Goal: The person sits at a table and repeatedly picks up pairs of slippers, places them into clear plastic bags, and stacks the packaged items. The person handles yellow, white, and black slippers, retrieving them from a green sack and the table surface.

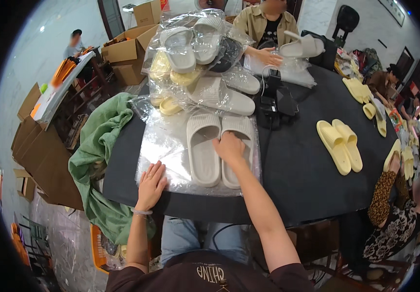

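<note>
A pair of light grey slide slippers lies side by side, toes away from me, on a stack of clear plastic bags (158, 141) at the table's front. My right hand (230, 148) is closed on the right slipper (230, 177), its fingertips partly hidden at the strap opening. The thumb reaches toward the left slipper (205, 158). My left hand (151, 185) lies flat on the near left corner of the bags, fingers stretched and holding nothing.
Bagged slippers (195, 63) are piled behind the pair. A black device (278, 100) with a cable stands right of them. Yellow slippers (340, 146) lie on the black table (297, 180). Across it, a person handles plastic and a grey slipper. Green cloth (105, 121) hangs at left.
</note>
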{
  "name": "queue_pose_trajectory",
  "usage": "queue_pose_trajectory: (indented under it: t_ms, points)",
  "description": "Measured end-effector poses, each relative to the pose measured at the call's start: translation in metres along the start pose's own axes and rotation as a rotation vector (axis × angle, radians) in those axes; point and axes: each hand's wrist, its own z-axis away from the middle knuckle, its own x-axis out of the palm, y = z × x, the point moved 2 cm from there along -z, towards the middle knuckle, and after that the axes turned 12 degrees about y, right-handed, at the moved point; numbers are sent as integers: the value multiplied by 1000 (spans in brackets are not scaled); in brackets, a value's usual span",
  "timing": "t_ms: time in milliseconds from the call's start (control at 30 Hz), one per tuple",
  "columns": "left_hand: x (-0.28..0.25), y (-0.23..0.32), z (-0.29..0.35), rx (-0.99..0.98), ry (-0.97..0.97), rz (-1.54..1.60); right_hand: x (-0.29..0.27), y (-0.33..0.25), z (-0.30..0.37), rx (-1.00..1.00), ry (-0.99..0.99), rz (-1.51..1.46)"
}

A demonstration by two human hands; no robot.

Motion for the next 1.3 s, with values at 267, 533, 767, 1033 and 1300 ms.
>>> queue_pose_trajectory:
  t_ms: [267,533,767,1033,1300]
  points:
    - [-12,-80,-40,-234,305,-232,10,-5,1,62,52,83]
    - [-16,-44,-71,-563,182,-70,8,-6,0,40,20,130]
    - [-7,-71,-77,-499,196,-49,10,-10,0,25,39,108]
    - [-13,-56,-77,-652,123,-6,8,-6,1,36,39,85]
    - [-16,-67,-89,-476,120,145,9,-1,-1,24,24,101]
